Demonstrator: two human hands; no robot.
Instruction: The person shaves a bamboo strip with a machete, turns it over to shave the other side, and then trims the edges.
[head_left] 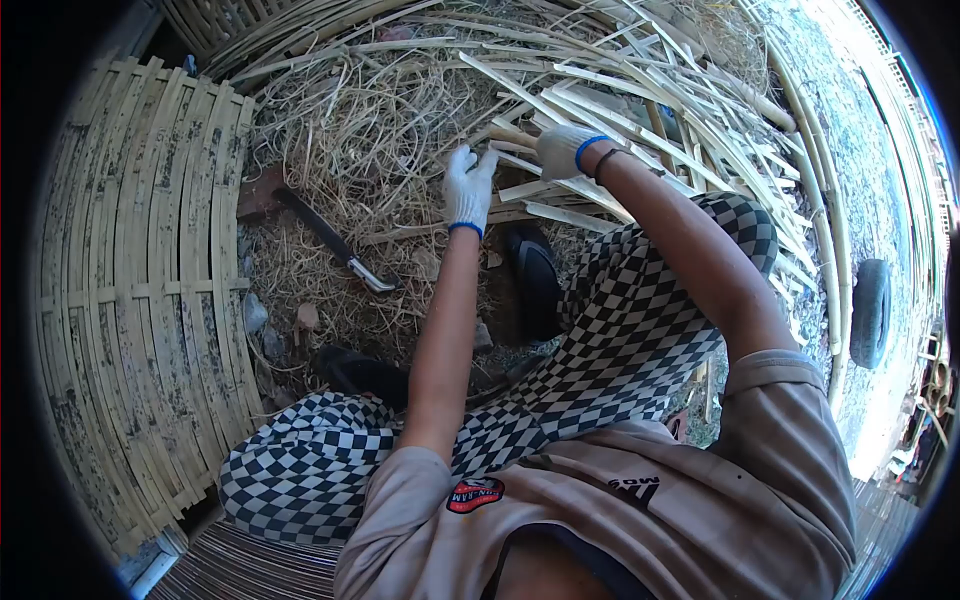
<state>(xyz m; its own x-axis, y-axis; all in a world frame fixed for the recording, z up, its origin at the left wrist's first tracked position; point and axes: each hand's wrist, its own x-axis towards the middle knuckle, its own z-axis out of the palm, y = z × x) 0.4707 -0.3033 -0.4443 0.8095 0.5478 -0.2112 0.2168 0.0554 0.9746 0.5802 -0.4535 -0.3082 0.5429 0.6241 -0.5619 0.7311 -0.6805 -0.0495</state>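
My left hand [468, 190], in a white knitted glove with a blue cuff, is raised just above the heap of shavings. Its thumb and fingers are apart, with nothing visible between them. My right hand [566, 153], gloved the same way, is closed around a pale bamboo strip [512, 134] whose end sticks out to the left. Many split bamboo strips [690, 150] lie under and beyond that hand. A large knife [335, 240] with a dark blade and a pale handle lies on the ground left of my left hand.
Curly bamboo shavings [350, 130] cover the ground ahead. A slatted bamboo panel [140, 290] stands along the left. A reddish brick [261, 193] sits by the knife tip. Long bamboo poles [825, 220] and a tyre [871, 313] are at the right. My dark shoe [532, 280] is close below the hands.
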